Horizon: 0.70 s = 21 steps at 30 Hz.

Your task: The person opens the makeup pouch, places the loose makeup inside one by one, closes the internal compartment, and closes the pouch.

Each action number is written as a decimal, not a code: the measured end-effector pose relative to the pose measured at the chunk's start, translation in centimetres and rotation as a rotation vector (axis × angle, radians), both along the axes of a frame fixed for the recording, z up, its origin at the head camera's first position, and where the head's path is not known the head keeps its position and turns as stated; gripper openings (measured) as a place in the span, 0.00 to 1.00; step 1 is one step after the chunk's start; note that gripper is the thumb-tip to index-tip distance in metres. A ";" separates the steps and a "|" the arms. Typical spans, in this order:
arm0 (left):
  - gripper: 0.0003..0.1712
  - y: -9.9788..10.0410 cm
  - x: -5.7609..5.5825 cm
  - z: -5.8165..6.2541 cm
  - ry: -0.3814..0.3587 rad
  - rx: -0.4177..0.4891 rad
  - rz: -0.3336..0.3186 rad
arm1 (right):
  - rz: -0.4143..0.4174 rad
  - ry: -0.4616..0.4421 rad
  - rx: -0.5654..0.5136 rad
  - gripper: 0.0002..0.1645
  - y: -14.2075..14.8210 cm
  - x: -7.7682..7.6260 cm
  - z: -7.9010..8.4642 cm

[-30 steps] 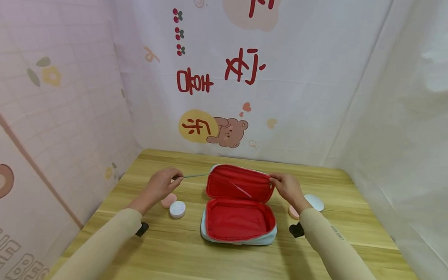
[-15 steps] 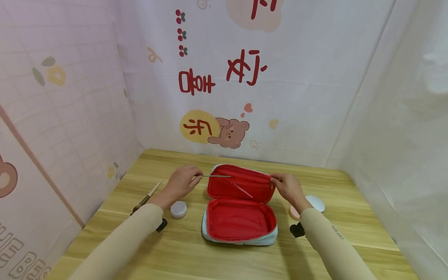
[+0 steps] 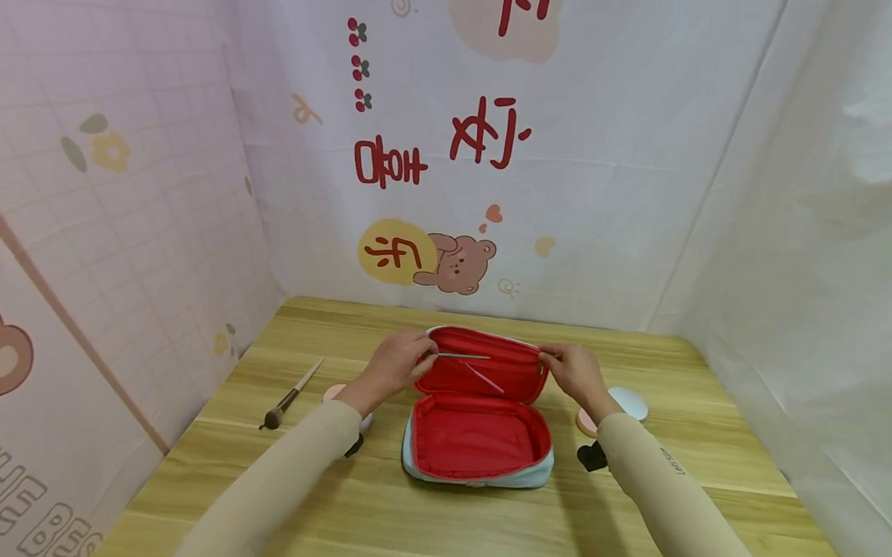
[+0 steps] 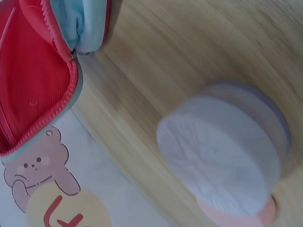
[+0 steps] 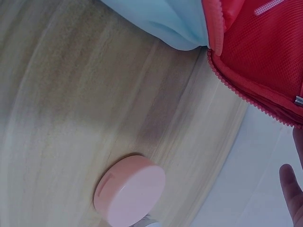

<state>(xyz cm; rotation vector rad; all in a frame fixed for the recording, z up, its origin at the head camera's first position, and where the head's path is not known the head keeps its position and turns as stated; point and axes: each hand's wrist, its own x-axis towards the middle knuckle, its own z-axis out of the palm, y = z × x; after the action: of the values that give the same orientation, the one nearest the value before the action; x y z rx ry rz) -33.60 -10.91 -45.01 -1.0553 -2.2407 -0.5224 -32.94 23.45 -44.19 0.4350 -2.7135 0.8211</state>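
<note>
So the unzipped bag is mid-desk, lid propped up toward the far edge. Right hand has fingers curled on the lid's right corner; left hand is pinching a thin green stick across the lid. My guess: this step is slipping it into the mesh pocket beside the pink stick. Next move probably needs a steady lid and a straight push. Can't tell if the tip's in.

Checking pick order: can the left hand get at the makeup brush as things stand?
Probably yes: the makeup brush lies uncovered on the table, clear of the left sleeve. But the left hand pinches a thin green stick, which likely must be released.
</note>
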 end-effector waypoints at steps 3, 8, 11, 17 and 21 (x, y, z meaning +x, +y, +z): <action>0.02 0.7 -0.3 -0.2 -0.042 0.004 -0.017 | -0.002 0.006 0.003 0.14 0.0 0.0 0.0; 0.03 2.0 -0.5 -0.1 -0.147 0.000 -0.016 | -0.014 -0.002 0.010 0.14 0.0 0.0 0.0; 0.02 2.6 -0.7 0.0 -0.152 -0.016 -0.022 | -0.013 -0.008 0.009 0.14 -0.1 0.0 0.1; 0.05 3.6 -0.9 0.4 -0.133 -0.064 -0.016 | -0.011 -0.009 0.013 0.13 -0.2 0.1 0.2; 0.02 4.2 -0.8 0.6 -0.122 -0.066 -0.014 | -0.012 -0.011 0.013 0.13 -0.3 0.1 0.2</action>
<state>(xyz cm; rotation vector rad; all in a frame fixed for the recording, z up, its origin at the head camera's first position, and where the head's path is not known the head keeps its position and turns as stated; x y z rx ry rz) -34.44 -6.74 -44.42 -1.0998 -2.3734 -0.5351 -32.85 23.20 -43.94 0.4178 -2.7300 0.8050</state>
